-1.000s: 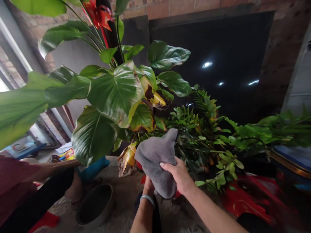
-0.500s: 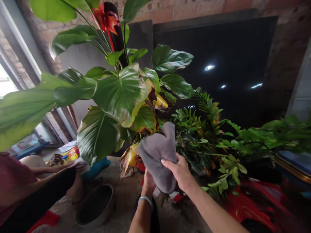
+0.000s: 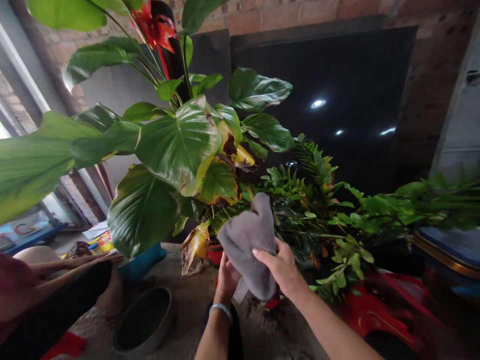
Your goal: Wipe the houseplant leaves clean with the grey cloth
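A grey cloth (image 3: 249, 240) is held up in front of me by both hands. My right hand (image 3: 283, 267) grips its right side, fingers curled over the fabric. Under and behind the cloth, my left hand (image 3: 226, 275) clasps its lower edge; a pale bracelet circles that wrist. Just beyond the cloth stands a big-leaved plant (image 3: 176, 145) with a withered yellow leaf (image 3: 195, 245) hanging close to my left hand. A bushy small-leaved plant (image 3: 315, 205) spreads to the right.
A round metal basin (image 3: 144, 320) lies on the rough ground at lower left. Another person sits at the left, one arm (image 3: 67, 270) stretched out. A red object (image 3: 378, 315) sits at lower right. A dark glossy panel and brick wall stand behind the plants.
The cloth and both hands have shifted slightly right and down. My left hand now shows more clearly under the cloth. The view has swung a little.
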Motion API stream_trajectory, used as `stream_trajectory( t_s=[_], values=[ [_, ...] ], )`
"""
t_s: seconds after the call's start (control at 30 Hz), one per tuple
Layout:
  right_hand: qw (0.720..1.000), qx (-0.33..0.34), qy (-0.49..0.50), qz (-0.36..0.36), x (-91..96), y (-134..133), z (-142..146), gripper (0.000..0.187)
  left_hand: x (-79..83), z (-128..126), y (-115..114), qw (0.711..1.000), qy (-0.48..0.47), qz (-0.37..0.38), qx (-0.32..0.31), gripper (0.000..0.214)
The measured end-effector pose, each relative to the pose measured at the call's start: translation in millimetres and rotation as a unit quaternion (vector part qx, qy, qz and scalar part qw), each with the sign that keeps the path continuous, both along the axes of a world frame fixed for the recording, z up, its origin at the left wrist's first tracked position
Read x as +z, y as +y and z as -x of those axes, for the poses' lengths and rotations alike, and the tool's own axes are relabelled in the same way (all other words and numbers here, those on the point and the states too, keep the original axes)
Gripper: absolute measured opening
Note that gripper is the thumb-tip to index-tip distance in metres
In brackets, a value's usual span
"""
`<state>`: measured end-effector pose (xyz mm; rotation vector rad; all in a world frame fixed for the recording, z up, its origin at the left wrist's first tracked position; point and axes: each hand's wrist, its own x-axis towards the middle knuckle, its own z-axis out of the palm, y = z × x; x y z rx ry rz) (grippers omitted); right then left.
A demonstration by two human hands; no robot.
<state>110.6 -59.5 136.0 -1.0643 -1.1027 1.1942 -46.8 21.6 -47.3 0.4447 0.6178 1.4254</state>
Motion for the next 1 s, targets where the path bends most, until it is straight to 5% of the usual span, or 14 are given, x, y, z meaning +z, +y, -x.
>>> stream_trajectory(
  t_s=[0.1, 0.27, 0.37, 0.53, 0.63, 0.8, 0.9, 1.0],
  values=[
    [0.997, -0.022, 0.026, 0.066, -18.7, 8, 0, 0.021, 2.9, -2, -1, 0.998, -0.004, 0.040, -0.038, 0.053],
    [0.980, 0.005, 0.026, 0.199, -64.2, -36, -13, 0.020, 9.4, 4, -3, 0.996, -0.016, 0.072, -0.040, 0.048],
    [0.982, -0.007, 0.043, 0.185, -49.2, -49, -24, 0.029, 15.2, 3, -5, 0.996, -0.010, 0.077, -0.037, 0.045],
    [0.994, -0.038, 0.074, 0.065, -9.0, -15, -37, 0.028, 26.3, -6, -8, 0.996, 0.005, 0.092, -0.011, 0.041],
    [0.986, -0.070, 0.087, 0.123, -27.7, -11, -39, 0.027, 27.4, -9, -7, 0.995, 0.018, 0.091, -0.020, 0.047],
    [0.967, -0.077, 0.022, 0.244, -69.6, -56, -46, 0.029, 19.7, -7, -2, 0.996, 0.021, 0.084, -0.006, 0.046],
    [0.976, -0.075, 0.043, 0.200, -50.8, -60, -60, 0.035, 14.3, -8, 1, 0.995, 0.030, 0.091, 0.013, 0.041],
    [0.982, -0.130, 0.090, 0.104, -20.3, -32, -78, 0.036, 11.9, -14, 2, 0.991, 0.054, 0.096, 0.075, 0.034]
  ],
)
